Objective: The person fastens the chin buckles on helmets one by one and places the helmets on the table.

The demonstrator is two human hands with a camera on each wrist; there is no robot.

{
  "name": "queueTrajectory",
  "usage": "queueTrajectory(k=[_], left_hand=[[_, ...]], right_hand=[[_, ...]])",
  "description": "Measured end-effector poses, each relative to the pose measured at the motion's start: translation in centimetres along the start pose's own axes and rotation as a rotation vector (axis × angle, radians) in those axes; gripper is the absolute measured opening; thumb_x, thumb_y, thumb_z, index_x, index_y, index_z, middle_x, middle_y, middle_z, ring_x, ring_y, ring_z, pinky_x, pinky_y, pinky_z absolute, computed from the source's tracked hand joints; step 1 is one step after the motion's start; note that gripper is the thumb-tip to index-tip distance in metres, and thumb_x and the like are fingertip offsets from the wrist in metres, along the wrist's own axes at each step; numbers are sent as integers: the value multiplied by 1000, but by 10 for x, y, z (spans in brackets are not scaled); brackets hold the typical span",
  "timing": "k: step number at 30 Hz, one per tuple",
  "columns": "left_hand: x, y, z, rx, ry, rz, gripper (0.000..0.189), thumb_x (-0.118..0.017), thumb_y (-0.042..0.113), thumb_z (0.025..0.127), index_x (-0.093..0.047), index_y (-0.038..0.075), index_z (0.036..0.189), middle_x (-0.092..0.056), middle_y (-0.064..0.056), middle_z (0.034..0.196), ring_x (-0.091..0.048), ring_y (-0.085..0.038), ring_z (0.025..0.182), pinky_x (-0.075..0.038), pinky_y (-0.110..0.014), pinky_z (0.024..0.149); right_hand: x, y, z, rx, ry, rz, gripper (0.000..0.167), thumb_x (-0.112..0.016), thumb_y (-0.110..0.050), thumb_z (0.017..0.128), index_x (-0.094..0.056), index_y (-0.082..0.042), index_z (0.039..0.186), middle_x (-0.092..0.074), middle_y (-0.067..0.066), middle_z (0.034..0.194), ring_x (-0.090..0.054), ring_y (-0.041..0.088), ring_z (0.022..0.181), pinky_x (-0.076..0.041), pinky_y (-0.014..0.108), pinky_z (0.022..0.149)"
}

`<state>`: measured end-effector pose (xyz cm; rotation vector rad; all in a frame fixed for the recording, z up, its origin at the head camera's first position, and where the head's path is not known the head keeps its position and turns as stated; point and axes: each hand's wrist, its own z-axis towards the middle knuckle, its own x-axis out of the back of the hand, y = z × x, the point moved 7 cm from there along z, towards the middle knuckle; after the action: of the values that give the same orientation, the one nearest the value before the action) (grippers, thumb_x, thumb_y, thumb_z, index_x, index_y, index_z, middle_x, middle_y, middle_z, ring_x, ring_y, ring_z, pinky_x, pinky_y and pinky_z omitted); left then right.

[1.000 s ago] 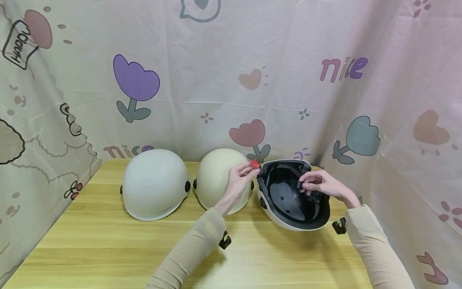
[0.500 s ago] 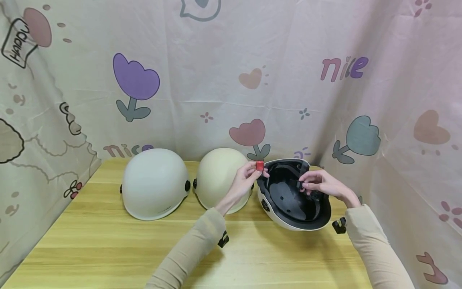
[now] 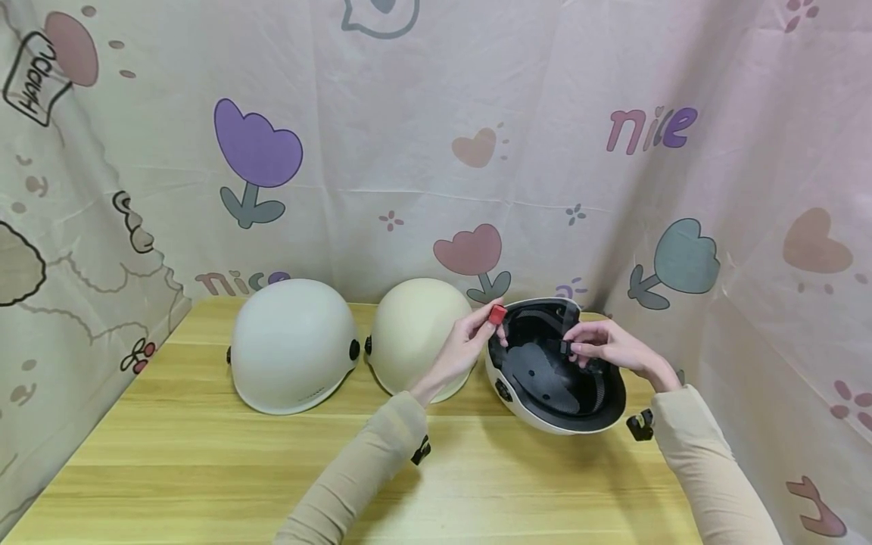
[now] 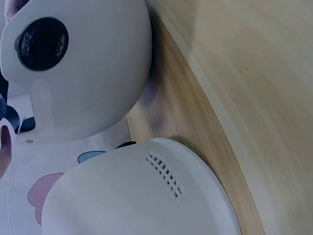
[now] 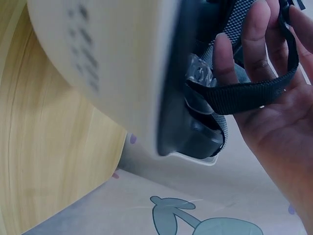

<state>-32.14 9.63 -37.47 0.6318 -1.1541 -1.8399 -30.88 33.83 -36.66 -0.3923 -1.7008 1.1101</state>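
An upturned white helmet (image 3: 524,415) lies at the right in the head view, its black lining (image 3: 545,378) facing up. At its left rim my left hand (image 3: 459,348) pinches a small red buckle piece (image 3: 498,315) between thumb and fingers. My right hand (image 3: 605,344), over the helmet's opening, pinches a black buckle end (image 3: 565,347). In the right wrist view a black chin strap (image 5: 249,97) runs across the fingers of that hand. Only some fingers (image 4: 5,149) of my left hand show in the left wrist view, close to a dark strap (image 4: 11,117).
Dome up, a cream helmet (image 3: 412,333) stands left of the upturned one, partly behind my left hand. A pale grey-white helmet (image 3: 293,348) is farther left, also dome up. All rest on a wooden table (image 3: 225,469) before a printed cloth backdrop (image 3: 381,136).
My left hand has moved slightly right with the red buckle piece, closer to the helmet's opening. The upturned helmet has shifted a little; my right hand has stayed nearly still.
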Motion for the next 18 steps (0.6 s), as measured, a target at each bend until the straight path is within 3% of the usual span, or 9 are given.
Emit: queueTrajectory(k=[2, 10, 14, 18], left_hand=[[-1, -1, 0, 9, -9, -11, 46, -39, 0, 106, -38, -4, 152, -56, -34, 95, -61, -6, 78, -52, -15, 87], [-8, -5, -2, 91, -58, 34, 46, -39, 6, 106, -39, -6, 151, -57, -23, 93, -54, -9, 81, -47, -17, 78], [-11, -7, -2, 87, -98, 71, 43, -40, 8, 108, -43, -9, 147, -59, -26, 94, -53, -8, 81, -46, -16, 78], [-15, -12, -3, 124, -136, 82, 40, -44, 10, 108, -49, -5, 145, -63, -30, 98, -56, -5, 81, -49, -15, 80]], right_hand=[[0, 0, 0, 4, 1, -1, 24, -58, -7, 101, -59, 12, 115, -72, 1, 89, -68, 16, 73, -60, 26, 75], [0, -1, 0, 10, 4, -10, 24, -58, -7, 101, -59, 11, 116, -72, 5, 91, -69, 17, 74, -60, 26, 76], [0, -1, 0, 16, 4, -7, 24, -58, -7, 101, -59, 12, 116, -72, 5, 91, -69, 17, 74, -60, 27, 75], [-1, -1, 0, 26, 6, -1, 23, -57, -6, 101, -59, 12, 116, -72, 5, 89, -69, 16, 73, -61, 30, 73]])
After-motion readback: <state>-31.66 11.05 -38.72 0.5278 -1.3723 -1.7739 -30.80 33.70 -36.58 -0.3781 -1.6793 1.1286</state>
